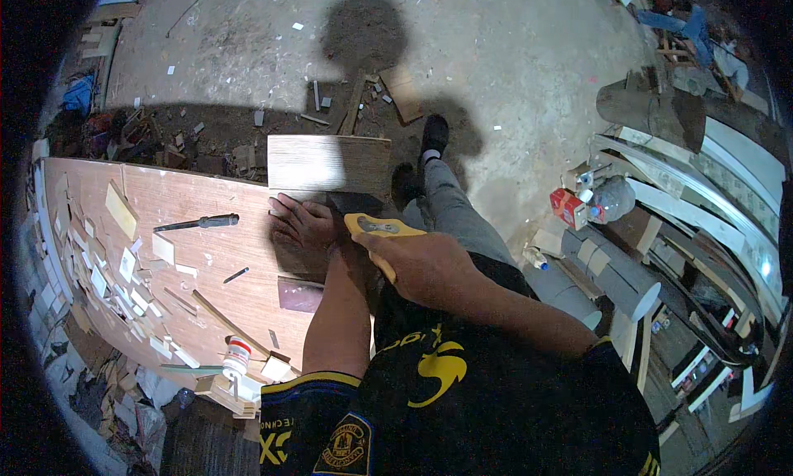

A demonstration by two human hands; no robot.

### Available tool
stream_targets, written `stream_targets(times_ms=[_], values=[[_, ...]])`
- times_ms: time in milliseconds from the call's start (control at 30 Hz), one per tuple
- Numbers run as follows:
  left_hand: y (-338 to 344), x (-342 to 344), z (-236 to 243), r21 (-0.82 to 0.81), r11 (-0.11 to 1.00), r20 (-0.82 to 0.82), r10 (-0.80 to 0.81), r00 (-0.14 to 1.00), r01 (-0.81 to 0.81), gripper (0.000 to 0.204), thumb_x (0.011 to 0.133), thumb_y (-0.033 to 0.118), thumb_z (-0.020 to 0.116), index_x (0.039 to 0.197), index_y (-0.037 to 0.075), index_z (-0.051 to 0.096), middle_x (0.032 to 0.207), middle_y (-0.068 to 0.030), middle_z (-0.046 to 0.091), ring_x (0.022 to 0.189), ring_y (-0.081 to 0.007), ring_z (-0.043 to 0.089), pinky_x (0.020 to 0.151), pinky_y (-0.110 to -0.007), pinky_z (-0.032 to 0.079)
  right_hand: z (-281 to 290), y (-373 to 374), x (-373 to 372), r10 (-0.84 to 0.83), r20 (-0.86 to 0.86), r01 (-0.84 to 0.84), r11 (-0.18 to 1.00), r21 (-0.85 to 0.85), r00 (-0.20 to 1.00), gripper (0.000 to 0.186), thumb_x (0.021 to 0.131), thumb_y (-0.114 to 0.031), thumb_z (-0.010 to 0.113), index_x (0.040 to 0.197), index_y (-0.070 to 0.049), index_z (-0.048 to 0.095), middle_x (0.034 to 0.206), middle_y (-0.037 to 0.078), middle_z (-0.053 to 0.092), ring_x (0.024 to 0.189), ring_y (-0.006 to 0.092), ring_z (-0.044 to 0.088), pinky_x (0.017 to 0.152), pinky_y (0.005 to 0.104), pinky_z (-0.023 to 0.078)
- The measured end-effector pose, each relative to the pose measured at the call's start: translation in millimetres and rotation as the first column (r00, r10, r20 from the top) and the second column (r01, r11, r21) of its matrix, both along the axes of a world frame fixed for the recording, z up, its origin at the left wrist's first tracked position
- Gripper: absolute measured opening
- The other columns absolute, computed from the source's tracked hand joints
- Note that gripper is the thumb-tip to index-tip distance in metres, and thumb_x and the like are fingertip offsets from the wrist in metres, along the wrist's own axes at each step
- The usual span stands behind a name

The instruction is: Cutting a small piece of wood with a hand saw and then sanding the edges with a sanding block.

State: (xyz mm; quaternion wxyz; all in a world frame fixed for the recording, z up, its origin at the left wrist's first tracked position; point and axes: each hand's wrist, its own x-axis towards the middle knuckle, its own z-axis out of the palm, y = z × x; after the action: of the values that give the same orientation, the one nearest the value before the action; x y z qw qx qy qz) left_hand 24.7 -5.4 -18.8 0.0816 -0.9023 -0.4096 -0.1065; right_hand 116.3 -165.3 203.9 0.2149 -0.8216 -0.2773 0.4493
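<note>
A wooden board (301, 158) lies at the counter's (198, 249) right end, jutting past its far edge. The left hand (310, 222) rests open on it; the right hand (434, 265) grips a yellow-handled saw (361, 222). Sawing seems underway; the next stroke likely needs the board steady.

Left of the left hand (306, 226), a low path over the table (190, 197) is left open — interrupted by a long dark tool (198, 223) and a slim dark stick (236, 275). Farther left, passage is hindered by scattered wood offcuts (126, 264), and toward the near edge by a white tub (236, 359). Rightward, the way is blocked by the yellow handle (360, 226) and the right hand (434, 265) — past the board (310, 164), open air is offered
</note>
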Motion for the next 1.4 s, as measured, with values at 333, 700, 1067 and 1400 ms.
stream_targets(times_ms=[333,700,1067,1400], values=[[2,-8,-5,-0.119,0.993,0.042,0.001,0.999,0.004,0.052,0.087,0.02,0.044,0.136,0.004,0.046,0.145,-0.015,0.042,0.132,-0.0409,0.038,0.107,-0.056,0.027,17,-32,15,-0.012,-0.035,0.013,1.0,0.014,0.999,0.046,0.086,-0.02,0.06,0.132,-0.022,0.052,0.099,0.016,0.069,0.08,0.0318,0.069,0.066,0.0421,0.056],[-5,9,10,-0.196,0.981,0.099,0.023,0.995,-0.003,0.056,0.089,0.02,0.043,0.142,0.003,0.039,0.15,-0.0174,0.034,0.136,-0.0433,0.031,0.11,-0.058,0.02,52,-48,19,-0.02,0.099,0.011,0.996,0.091,0.995,0.052,0.08,-0.007,0.063,0.13,-0.019,0.053,0.078,0.015,0.067,0.065,0.0323,0.067,0.06,0.0411,0.055],[-7,10,17,-0.28,0.959,0.03,0.058,0.998,-0.048,0.058,0.087,0.022,0.045,0.141,0.003,0.042,0.15,-0.018,0.034,0.139,-0.0431,0.027,0.112,-0.058,0.016,58,-40,25,0.001,0.113,-0.02,0.986,0.164,0.994,0.052,0.078,-0.007,0.069,0.128,-0.015,0.056,0.101,0.015,0.069,0.072,0.0284,0.07,0.065,0.0357,0.058],[-9,6,25,-0.317,0.946,0.005,0.067,0.998,-0.062,0.056,0.089,0.024,0.043,0.141,0.003,0.042,0.153,-0.0159,0.03,0.139,-0.0425,0.026,0.112,-0.06,0.013,90,-44,29,-0.003,-0.043,-0.001,0.995,-0.102,0.999,0.054,0.083,-0.003,0.066,0.133,-0.018,0.055,0.095,0.015,0.07,0.065,0.0206,0.067,0.059,0.0329,0.055]])
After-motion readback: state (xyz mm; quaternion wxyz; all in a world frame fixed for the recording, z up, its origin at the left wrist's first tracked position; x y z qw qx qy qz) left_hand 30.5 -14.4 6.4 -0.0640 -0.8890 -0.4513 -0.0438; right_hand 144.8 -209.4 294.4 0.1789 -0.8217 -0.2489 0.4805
